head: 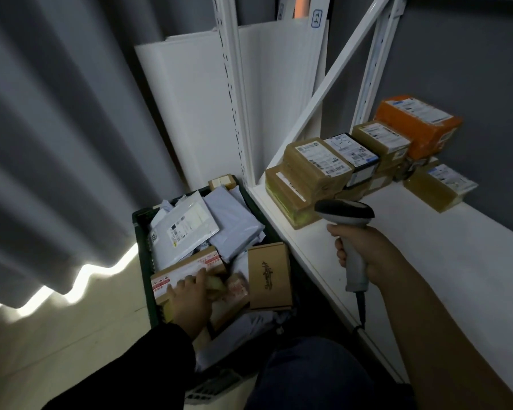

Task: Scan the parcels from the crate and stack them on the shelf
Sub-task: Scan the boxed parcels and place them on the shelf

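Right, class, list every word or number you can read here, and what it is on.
Nothing reads for certain.
Blue-framed tag on the white panel: blurred.
Labels on the shelf parcels and white mailer: too small.
Red print on the taped box: blurred.
Dark logo on the brown box: illegible.

Dark green plastic crate (142,250) sits on the floor against the white metal shelf (427,276), crammed with pale grey poly mailers (187,223), a red-and-white taped cardboard box (184,269) and a brown carton (268,276). On the shelf, tape-wrapped brown parcels (317,161) stand stacked in a row, an orange-wrapped parcel (418,125) at the far end; a grey handheld scanner (345,214) hovers over its front edge.
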